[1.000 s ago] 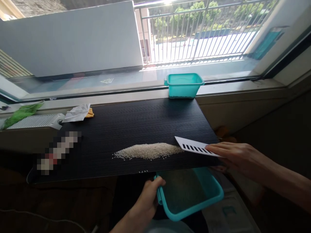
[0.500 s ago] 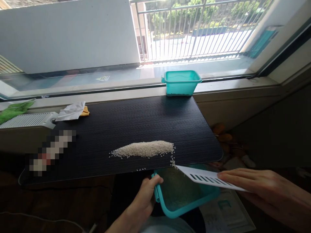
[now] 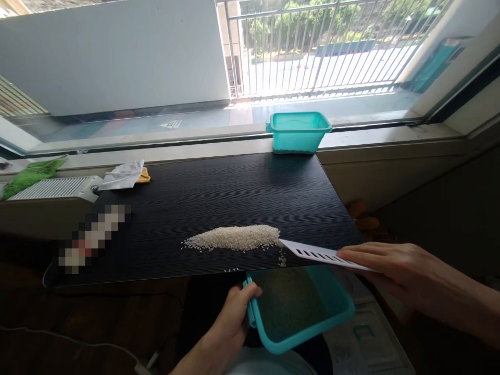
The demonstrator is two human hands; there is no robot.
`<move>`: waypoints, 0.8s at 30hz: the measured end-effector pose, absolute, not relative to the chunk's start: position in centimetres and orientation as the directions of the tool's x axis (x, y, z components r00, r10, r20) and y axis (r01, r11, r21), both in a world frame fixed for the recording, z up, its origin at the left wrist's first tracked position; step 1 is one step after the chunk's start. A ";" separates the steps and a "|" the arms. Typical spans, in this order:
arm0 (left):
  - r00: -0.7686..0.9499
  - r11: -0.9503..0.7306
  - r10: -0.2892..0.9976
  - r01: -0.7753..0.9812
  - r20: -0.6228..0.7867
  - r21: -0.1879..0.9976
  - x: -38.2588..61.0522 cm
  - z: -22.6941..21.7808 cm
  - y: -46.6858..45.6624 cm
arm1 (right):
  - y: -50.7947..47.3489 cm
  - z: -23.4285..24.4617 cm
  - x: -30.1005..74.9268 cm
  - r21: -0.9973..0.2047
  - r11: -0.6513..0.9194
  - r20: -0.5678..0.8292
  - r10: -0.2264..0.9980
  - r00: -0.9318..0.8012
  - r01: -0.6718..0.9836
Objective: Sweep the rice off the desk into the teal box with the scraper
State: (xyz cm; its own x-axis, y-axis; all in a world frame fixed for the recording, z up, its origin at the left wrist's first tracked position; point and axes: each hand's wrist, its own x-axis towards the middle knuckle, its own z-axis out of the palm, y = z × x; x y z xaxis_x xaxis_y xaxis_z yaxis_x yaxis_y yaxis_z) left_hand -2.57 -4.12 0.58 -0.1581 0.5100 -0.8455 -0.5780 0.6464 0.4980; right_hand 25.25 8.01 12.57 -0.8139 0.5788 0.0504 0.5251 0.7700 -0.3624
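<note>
A long heap of white rice lies on the black ribbed table, near its front edge. My right hand grips a flat white slotted scraper, whose tip touches the heap's right end. A few loose grains lie at the table's edge by the tip. My left hand is closed on the left rim of a teal plastic tub, held just below the table's front edge. Rice shows inside that tub.
A second teal tub stands on the window ledge at the back. A crumpled white tissue and something orange lie at the table's back left, beside a white ribbed unit with a green cloth. A white cable runs below.
The scraper swept some rice off the heap's right end over the table edge above the tub, then came back up onto the table to the heap's right end. The heap is shorter.
</note>
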 end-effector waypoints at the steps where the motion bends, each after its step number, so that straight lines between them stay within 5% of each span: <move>1: -0.155 0.650 0.509 -0.577 -0.847 0.495 -2.6 0.5 -4.1 | 7.4 12.7 25.4 -0.386 0.760 0.034 0.578 -0.815 0.523; 11: -0.179 0.656 0.489 -0.569 -0.854 0.495 -3.0 0.3 -4.3 | 7.1 13.2 25.5 -0.438 0.711 0.086 0.642 -0.761 0.550; 24: -0.136 0.664 0.478 -0.590 -0.868 0.459 -3.4 1.5 -3.9 | 6.6 13.6 23.2 -0.548 0.671 -0.068 0.560 -0.826 0.500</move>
